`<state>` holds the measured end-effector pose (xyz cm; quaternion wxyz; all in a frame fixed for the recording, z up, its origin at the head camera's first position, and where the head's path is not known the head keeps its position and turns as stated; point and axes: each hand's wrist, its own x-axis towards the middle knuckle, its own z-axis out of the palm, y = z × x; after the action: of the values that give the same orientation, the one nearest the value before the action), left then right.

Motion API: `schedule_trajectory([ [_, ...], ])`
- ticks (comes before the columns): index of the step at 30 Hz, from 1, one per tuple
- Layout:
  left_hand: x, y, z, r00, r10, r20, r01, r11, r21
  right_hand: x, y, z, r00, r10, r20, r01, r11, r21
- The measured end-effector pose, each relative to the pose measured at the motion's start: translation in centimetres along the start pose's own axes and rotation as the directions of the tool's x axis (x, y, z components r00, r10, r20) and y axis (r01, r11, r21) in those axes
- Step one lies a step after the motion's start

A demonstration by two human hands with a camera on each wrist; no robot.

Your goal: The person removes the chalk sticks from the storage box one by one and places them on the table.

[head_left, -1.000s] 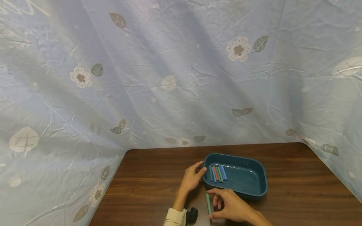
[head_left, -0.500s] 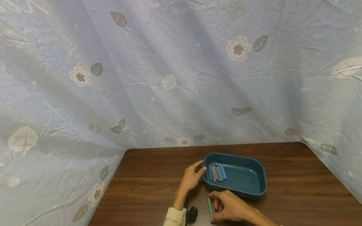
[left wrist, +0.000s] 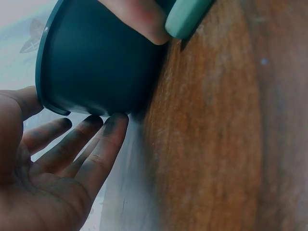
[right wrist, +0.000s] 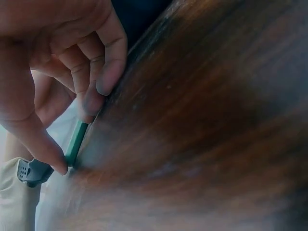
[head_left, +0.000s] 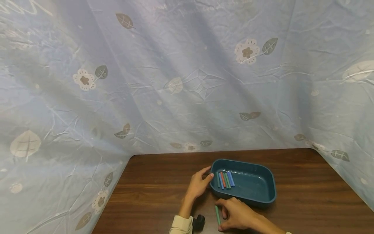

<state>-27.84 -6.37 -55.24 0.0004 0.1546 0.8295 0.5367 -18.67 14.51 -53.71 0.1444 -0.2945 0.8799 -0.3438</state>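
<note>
Over the left end of a teal rectangular dish, my left hand holds the rim, thumb on top and fingertips against the outer wall. Dark smudges mark those fingertips. Several chalk sticks in green, blue and red lie side by side in the dish's left part. In front of the dish, my right hand pinches one green chalk stick by its ends, between thumb and index finger. In the right wrist view this green stick is close to the tabletop; whether it touches, I cannot tell.
The dark brown wooden table has rounded far corners. A pale blue patterned curtain hangs behind it and along both sides. On my left wrist sits a black device, next to a cream sleeve.
My right hand has moved slightly toward the near edge and to the right, with the green chalk stick between thumb and index finger. The left hand and the dish have stayed put.
</note>
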Motion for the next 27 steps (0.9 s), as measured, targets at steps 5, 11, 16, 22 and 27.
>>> schedule_trajectory([
  [5, -0.1, 0.0, 0.0, 1.0, 0.016, 0.007, -0.016, 1.0, 0.0, -0.2, -0.1, -0.2, 1.0, 0.009, 0.008, -0.01, 1.0, 0.023],
  [11, 0.0, 0.0, 0.0, 1.0, 0.02, 0.005, -0.02, 1.0, -0.004, -0.5, -0.5, -1.1, 1.0, 0.01, 0.008, -0.01, 0.998, 0.066],
  [16, 0.1, -0.1, -0.1, 1.0, 0.014, 0.008, -0.014, 1.0, 0.014, -0.8, -1.4, -2.2, 1.0, -0.003, -0.014, 0.005, 0.997, 0.082],
  [22, 0.0, -0.1, -0.1, 1.0, 0.007, 0.006, -0.007, 0.999, 0.04, -1.0, -2.3, -3.3, 0.999, -0.035, -0.034, 0.037, 0.997, 0.071],
  [27, 0.0, 0.0, -0.1, 1.0, 0.025, 0.005, -0.025, 0.999, 0.044, -1.1, -2.5, -3.9, 0.997, -0.053, -0.057, 0.057, 0.995, 0.085],
])
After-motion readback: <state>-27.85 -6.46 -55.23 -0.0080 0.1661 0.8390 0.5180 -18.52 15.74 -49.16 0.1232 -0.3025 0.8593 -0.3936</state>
